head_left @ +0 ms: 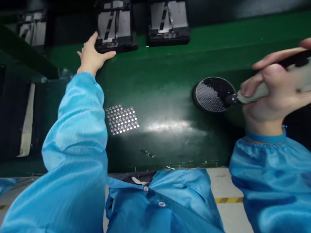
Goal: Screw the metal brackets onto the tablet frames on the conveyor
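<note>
My left hand (91, 57) rests at the near left corner of a black fixture (117, 45) with an opened phone-like device (118, 22) in it. Its thumb lies along the fixture's front edge, and the fingers are spread at the left side. On the right, my right hand (272, 94) is closed around a pale electric screwdriver (258, 93). The screwdriver's tip is at a round dish (207, 96) with a dotted, grid-like surface, dark on its right part. Whether the tip touches the dish I cannot tell.
A second loaded fixture (171, 37) stands to the right, another (34, 29) behind a green post (24, 54). A sheet of small silvery labels (122, 119) and a dark strip (147, 152) lie on the green bench (156, 85). Black trays (3, 105) stand left.
</note>
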`<state>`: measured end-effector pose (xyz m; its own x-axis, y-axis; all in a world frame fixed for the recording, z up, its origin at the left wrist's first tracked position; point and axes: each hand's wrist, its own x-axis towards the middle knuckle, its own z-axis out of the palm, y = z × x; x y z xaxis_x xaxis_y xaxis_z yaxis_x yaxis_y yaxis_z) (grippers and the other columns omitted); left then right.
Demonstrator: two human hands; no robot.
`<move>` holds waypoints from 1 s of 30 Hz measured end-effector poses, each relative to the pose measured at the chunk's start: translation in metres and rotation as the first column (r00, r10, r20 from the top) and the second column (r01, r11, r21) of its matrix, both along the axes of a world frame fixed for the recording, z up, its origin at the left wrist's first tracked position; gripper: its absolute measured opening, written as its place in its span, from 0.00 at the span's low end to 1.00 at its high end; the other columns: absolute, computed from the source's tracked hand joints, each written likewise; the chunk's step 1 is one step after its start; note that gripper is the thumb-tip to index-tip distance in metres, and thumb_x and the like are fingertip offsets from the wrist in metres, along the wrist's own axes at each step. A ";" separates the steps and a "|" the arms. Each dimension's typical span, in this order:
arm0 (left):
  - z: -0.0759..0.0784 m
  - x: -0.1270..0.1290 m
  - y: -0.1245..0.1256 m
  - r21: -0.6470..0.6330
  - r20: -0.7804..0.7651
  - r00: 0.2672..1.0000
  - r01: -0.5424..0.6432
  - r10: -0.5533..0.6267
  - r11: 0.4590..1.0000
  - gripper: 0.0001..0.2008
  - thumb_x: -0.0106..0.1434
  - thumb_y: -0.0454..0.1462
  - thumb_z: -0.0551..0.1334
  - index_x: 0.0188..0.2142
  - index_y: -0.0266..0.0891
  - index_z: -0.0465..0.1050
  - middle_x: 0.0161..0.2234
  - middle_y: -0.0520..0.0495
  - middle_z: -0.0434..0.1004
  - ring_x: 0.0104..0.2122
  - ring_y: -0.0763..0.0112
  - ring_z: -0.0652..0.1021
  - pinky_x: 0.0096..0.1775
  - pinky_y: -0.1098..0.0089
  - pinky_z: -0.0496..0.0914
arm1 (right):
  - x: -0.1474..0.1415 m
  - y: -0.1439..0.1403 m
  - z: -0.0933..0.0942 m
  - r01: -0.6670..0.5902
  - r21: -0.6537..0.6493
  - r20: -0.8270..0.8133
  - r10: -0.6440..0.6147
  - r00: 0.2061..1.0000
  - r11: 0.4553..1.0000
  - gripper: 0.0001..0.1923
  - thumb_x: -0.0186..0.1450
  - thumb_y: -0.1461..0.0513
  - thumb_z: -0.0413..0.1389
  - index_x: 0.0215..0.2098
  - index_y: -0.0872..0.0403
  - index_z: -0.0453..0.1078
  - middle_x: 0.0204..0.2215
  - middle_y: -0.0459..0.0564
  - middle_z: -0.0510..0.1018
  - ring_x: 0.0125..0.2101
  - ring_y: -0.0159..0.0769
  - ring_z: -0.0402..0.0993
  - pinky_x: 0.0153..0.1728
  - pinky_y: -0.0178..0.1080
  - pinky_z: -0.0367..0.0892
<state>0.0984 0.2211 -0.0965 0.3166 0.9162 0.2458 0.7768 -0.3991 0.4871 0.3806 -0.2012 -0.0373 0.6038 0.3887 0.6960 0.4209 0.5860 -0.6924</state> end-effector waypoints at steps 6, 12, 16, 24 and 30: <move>0.028 0.054 -0.013 -0.124 -0.151 0.923 -0.373 0.354 0.920 0.58 0.55 0.15 0.85 0.74 0.46 0.60 0.72 0.77 0.66 0.62 0.98 0.58 0.75 0.83 0.46 | -0.010 0.007 0.000 -0.060 0.004 0.011 0.060 0.998 0.998 0.30 0.65 0.49 0.75 0.51 0.54 0.65 0.33 0.41 0.78 0.19 0.22 0.67 0.14 0.24 0.57; 0.080 0.028 -0.049 0.046 -0.136 0.883 -0.448 0.450 0.893 0.35 0.64 0.17 0.73 0.64 0.39 0.66 0.65 0.78 0.74 0.65 0.99 0.71 0.77 0.80 0.63 | -0.010 0.004 0.003 -0.081 -0.002 -0.006 0.081 0.997 0.997 0.30 0.70 0.48 0.72 0.53 0.55 0.62 0.37 0.39 0.78 0.19 0.16 0.62 0.15 0.24 0.55; 0.083 -0.057 -0.147 0.201 0.097 0.957 0.251 -0.274 0.947 0.41 0.58 0.25 0.73 0.71 0.41 0.77 0.67 0.63 0.82 0.67 0.67 0.80 0.74 0.64 0.73 | -0.014 0.003 0.006 -0.135 0.005 -0.019 0.135 0.991 0.991 0.25 0.72 0.53 0.72 0.53 0.56 0.64 0.36 0.37 0.77 0.21 0.13 0.63 0.17 0.22 0.57; 0.060 -0.081 -0.392 0.084 0.125 0.916 0.372 -0.380 0.924 0.31 0.76 0.44 0.74 0.76 0.56 0.77 0.73 0.38 0.72 0.64 0.44 0.81 0.66 0.47 0.80 | -0.013 0.003 0.002 -0.116 -0.001 -0.005 0.116 0.993 0.993 0.20 0.72 0.53 0.69 0.53 0.54 0.71 0.41 0.36 0.74 0.31 0.14 0.80 0.21 0.16 0.64; 0.086 -0.080 -0.390 -0.193 -0.143 0.890 0.405 -0.434 0.894 0.39 0.74 0.49 0.73 0.80 0.66 0.67 0.68 0.35 0.78 0.66 0.21 0.78 0.65 0.18 0.70 | -0.009 0.004 0.000 -0.023 -0.114 0.108 0.035 0.993 0.993 0.36 0.69 0.35 0.65 0.52 0.56 0.65 0.42 0.38 0.72 0.28 0.14 0.78 0.19 0.16 0.63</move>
